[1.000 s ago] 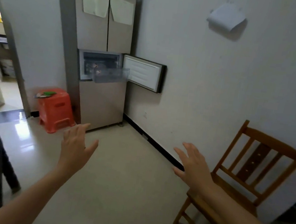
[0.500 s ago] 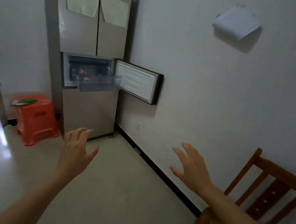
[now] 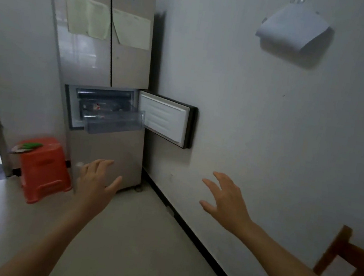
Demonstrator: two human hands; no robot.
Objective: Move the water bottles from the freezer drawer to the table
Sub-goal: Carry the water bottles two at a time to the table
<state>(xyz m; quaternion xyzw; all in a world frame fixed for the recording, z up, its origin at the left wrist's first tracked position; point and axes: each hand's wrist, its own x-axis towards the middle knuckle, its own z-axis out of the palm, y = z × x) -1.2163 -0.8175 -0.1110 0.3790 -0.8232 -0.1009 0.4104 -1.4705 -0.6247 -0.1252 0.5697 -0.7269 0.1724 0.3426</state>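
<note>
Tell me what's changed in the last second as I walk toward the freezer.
You have moved closer to the fridge, which now looks larger, and the wooden chair has slid mostly out of view at the lower right. Nothing was picked up or let go. The left hand and right hand stay open and empty in front; the freezer door stays open with the drawer pulled out.

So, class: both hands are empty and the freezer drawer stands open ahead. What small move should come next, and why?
Probably step closer to the fridge. Both the left hand and right hand are open and hold nothing, and the pulled-out freezer drawer looks beyond their reach.
</note>
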